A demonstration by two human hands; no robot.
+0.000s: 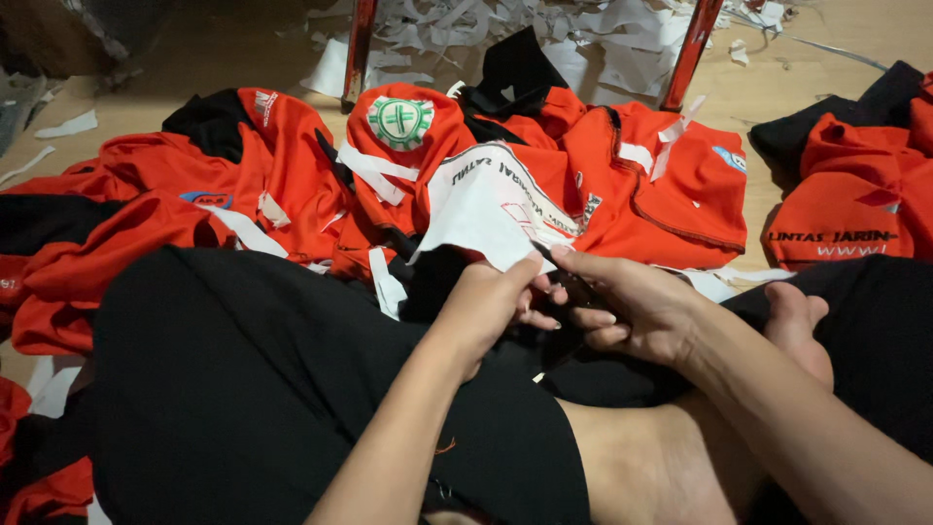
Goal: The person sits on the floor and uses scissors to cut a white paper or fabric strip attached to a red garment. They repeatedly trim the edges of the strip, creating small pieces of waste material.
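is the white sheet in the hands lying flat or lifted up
Lifted. The white sheet stands up from the lap, pinched at its lower edge by the left hand and right hand.

Garment workshop floor.
Heaps of orange-and-black shirts (622, 185) lie on a wooden floor (165, 58) littered with white backing scraps (583, 39).

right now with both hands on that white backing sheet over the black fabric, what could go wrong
1. The left hand and right hand pinch the white printed backing sheet close together; it could tear unevenly.
2. A dark object, unclear what, sits in the right hand near the left fingers; if sharp, it might nick them.
3. Loose white paper strips litter the orange jerseys and could stick or get lost.
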